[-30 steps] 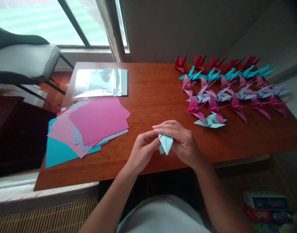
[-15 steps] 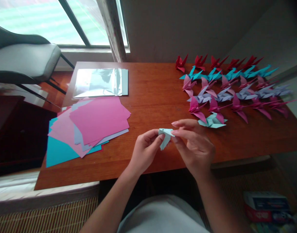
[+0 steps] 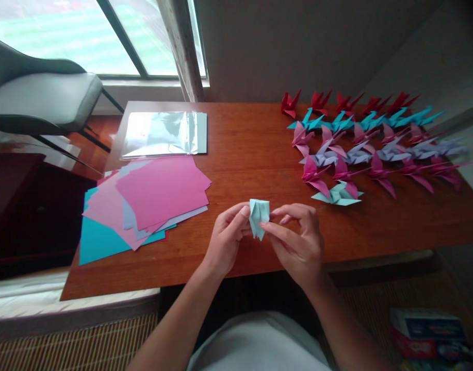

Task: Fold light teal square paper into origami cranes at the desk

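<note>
A small piece of folded pale mint paper [image 3: 259, 216] is held up over the near edge of the table, its flaps pointing down. My left hand [image 3: 229, 234] pinches its left side between thumb and fingers. On the right side, my right hand [image 3: 298, 237] has a fingertip against the lower part of the paper, with the other fingers curled beside it. A finished mint paper crane [image 3: 339, 194] rests on the table to the right, beyond my right hand.
Rows of red, turquoise, pink, lilac and magenta paper cranes [image 3: 370, 136] stand on the wooden table [image 3: 244, 139] at right. Loose coloured sheets [image 3: 159, 193] lie at left, below a clear packet of pale paper [image 3: 162, 133]. A chair [image 3: 43, 98] stands by the window.
The folded paper has been turned so a broader, squarer face shows. My right hand has shifted slightly left and lower, its fingertip now on the paper's lower part.
</note>
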Demonstrator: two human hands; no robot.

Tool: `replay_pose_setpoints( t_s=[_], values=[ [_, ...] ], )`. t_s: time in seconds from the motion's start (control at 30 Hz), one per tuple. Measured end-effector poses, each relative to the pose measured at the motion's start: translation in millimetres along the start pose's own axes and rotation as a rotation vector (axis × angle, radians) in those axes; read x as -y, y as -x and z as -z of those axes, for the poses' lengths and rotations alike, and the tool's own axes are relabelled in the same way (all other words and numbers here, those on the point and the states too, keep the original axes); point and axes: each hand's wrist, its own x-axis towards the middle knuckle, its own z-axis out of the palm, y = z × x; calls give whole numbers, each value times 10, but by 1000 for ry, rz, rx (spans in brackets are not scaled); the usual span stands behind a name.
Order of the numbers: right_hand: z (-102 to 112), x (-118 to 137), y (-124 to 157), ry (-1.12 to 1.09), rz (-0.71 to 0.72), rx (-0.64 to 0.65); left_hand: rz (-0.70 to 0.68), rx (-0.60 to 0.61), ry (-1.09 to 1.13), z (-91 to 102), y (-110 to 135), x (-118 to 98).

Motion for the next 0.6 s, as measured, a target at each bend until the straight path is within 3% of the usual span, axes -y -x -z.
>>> replay_pose_setpoints(
  t_s=[0.13, 0.4, 0.6],
  values=[
    [9, 16, 15, -54, -44, 9, -31, 13, -76, -6, -6, 0],
    [-27, 3, -129, -268, -395, -41, 6, 35, -91, -14, -15, -16],
    [6, -15, -283, -250, -372, 27, 11, 73, -86, -27, -19, -29]
  ],
)
